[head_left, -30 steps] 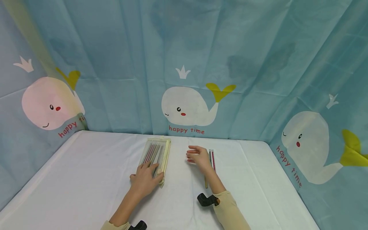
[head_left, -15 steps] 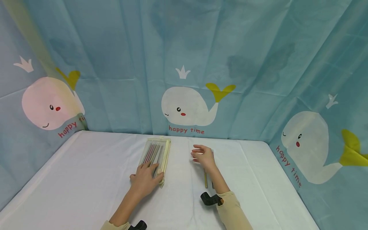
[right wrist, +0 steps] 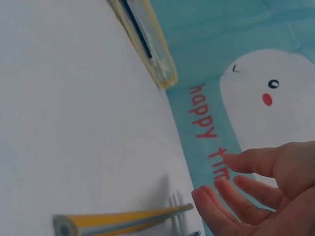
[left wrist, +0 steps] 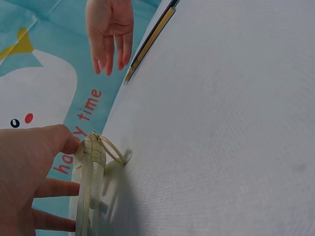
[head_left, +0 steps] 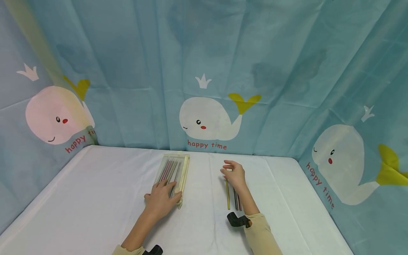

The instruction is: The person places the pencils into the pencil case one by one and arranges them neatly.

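Observation:
A clear, flat zip pencil case (head_left: pixel 183 170) with cream edging lies on the white table, holding several pencils (head_left: pixel 169 170). My left hand (head_left: pixel 160 200) rests on its near end with fingers spread. In the left wrist view, the thumb touches the corner beside a cream zip loop (left wrist: pixel 112 150). Held over the loose pencils, my right hand (head_left: pixel 235 176) has its fingers relaxed and apart, with nothing in them. Below it lie a yellow pencil (head_left: pixel 228 198) and, just to the right, dark and red pencils (head_left: pixel 237 202); the hand hides their far ends.
White cloth (head_left: pixel 95 198) covers the table. A blue curtain (head_left: pixel 134 71) printed with whales hangs along its back and sides. Black wrist cameras (head_left: pixel 237 220) sit on both wrists.
My right hand has moved to the right over the loose pencils, uncovering more of the yellow one and the near ends of the others. My left hand stays on the case.

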`<state>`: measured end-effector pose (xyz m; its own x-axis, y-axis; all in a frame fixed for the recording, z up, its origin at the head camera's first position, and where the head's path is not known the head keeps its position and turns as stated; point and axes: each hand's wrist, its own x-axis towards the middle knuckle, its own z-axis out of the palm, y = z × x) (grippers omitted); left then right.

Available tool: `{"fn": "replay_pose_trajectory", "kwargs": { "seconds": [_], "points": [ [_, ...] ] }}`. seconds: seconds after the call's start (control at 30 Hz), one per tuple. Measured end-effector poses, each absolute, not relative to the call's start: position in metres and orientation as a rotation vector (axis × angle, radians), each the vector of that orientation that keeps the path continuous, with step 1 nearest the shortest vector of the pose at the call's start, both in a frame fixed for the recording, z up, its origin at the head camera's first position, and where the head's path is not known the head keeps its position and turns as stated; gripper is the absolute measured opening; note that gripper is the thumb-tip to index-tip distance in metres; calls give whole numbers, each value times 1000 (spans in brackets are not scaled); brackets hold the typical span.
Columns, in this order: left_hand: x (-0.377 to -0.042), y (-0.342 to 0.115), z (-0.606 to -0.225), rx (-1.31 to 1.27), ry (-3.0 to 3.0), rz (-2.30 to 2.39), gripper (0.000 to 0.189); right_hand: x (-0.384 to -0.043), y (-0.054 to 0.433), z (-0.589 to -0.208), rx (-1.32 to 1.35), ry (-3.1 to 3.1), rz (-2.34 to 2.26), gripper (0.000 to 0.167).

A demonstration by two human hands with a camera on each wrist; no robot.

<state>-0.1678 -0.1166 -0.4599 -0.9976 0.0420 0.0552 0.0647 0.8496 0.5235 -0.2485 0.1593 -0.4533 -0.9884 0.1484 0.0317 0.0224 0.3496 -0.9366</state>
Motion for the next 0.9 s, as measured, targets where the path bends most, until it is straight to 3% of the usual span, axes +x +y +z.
{"fn": "replay_pose_trajectory", "kwargs": {
  "seconds": [0.5,0.9],
  "points": [
    [-169,-117,-463,-79,-2988,-851,54,-246,167,-454,-195,-2625,1618,65],
    [-168,-117,-460,-85,-2995,-836,55,-244,161,-453,-188,-2708,1568,65]
  ]
}}
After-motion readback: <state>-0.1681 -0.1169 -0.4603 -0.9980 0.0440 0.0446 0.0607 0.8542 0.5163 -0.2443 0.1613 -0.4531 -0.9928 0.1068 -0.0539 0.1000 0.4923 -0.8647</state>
